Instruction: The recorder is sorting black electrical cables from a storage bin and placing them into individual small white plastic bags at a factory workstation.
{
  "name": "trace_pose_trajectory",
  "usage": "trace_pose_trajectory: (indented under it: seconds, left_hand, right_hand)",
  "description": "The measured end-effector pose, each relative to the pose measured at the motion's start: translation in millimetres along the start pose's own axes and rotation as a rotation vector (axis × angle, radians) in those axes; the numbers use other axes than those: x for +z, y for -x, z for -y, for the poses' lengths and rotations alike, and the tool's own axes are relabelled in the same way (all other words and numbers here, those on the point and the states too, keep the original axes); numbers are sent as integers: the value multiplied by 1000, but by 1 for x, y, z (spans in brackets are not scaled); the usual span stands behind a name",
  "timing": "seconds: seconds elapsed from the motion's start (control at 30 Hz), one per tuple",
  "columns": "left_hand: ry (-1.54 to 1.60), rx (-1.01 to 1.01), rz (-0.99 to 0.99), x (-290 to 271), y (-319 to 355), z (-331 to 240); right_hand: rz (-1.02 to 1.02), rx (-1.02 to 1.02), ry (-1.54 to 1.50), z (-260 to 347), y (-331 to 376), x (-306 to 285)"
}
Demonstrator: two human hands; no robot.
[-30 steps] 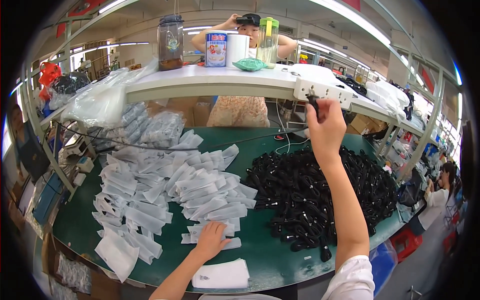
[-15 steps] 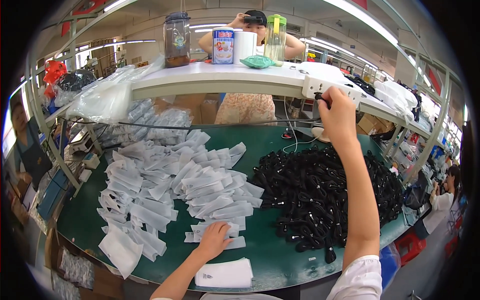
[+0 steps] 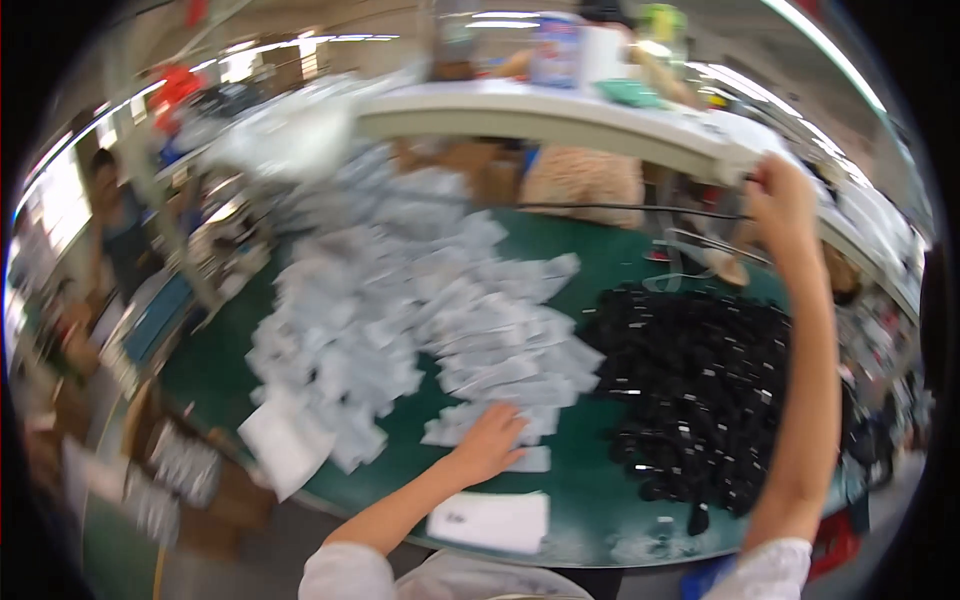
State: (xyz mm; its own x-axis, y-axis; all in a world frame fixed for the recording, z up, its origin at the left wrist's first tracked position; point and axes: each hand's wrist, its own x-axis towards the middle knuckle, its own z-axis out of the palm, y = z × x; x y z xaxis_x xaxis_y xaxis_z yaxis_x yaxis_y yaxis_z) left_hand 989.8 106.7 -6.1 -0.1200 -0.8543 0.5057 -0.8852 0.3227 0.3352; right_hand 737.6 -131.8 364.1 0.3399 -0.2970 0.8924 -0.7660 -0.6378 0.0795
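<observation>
At the front edge of a white shelf (image 3: 500, 100), held the right hand (image 3: 786, 205) raised against a pale power strip (image 3: 735, 165), with a black cable (image 3: 640, 208) stretched nearly level from the left and ending near the fingers. Curled those fingers in close together at the strip; could not tell, through the blur, whether pinching a plug. One second earlier, showed a black plug plainly in that hand, just below the sockets; half a second earlier, had already reached the strip.

Over the green tabletop (image 3: 600, 505), kept the left hand (image 3: 488, 442) where seen before, resting palm down on the nearest grey-white pouches (image 3: 500, 345), fingers extended and slightly spread. Swung the whole view leftward since then, sliding shelf, pouches and both hands rightward in the frame and smearing most edges. Brought into fuller sight the cardboard boxes (image 3: 238, 500) at lower left and the white left sleeve (image 3: 345, 575). Mostly lost, at the upper edge, the head of the person (image 3: 583, 190) beyond the shelf.

Right of the pouches, left the heap of black cords (image 3: 690, 400) looking unchanged, partly behind the right forearm. Nearest the body, left a small stack of white sheets (image 3: 490, 525) flat at the tabletop's edge, just below the left hand.
</observation>
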Motion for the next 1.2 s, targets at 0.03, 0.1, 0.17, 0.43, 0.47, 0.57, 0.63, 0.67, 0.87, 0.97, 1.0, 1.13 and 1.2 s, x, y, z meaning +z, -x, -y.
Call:
trace_pose_trajectory:
  seconds: [0.03,0.1,0.17,0.43,0.47,0.57,0.63,0.67,0.87,0.97,1.0,1.13,1.2]
  left_hand:
    - [-23,8,-11,2,5,4]
    - [-70,-2,33,-8,9,-2]
    - [-150,-37,75,-10,14,-5]
    - [-333,-6,120,2,19,21]
    - [-335,-14,120,8,17,29]
    - [-289,84,126,19,4,55]
    - [-273,98,117,23,-6,60]
    - [-258,117,106,24,-9,61]
    - [-238,102,86,20,-13,40]
    - [-202,-12,-10,2,1,4]
    - [-203,-14,-10,1,7,-6]
    - [199,-10,-80,-6,38,-48]
    - [342,-26,-26,-6,53,-66]
  right_hand:
    - [-43,-25,20,-16,3,10]
    - [88,131,-126,-42,5,20]
    - [120,256,-427,-83,18,17]
    - [195,60,-555,49,189,1]
    - [348,108,-515,54,209,5]
    - [569,124,-373,44,282,33]
    - [615,62,-283,39,320,41]
    - [653,3,-188,37,333,44]
    - [723,43,-124,47,364,46]
    - [698,12,-117,44,371,49]
    - [689,-52,-122,35,376,54]
    - [694,-149,-146,19,385,60]
    - [738,-83,-158,17,380,56]
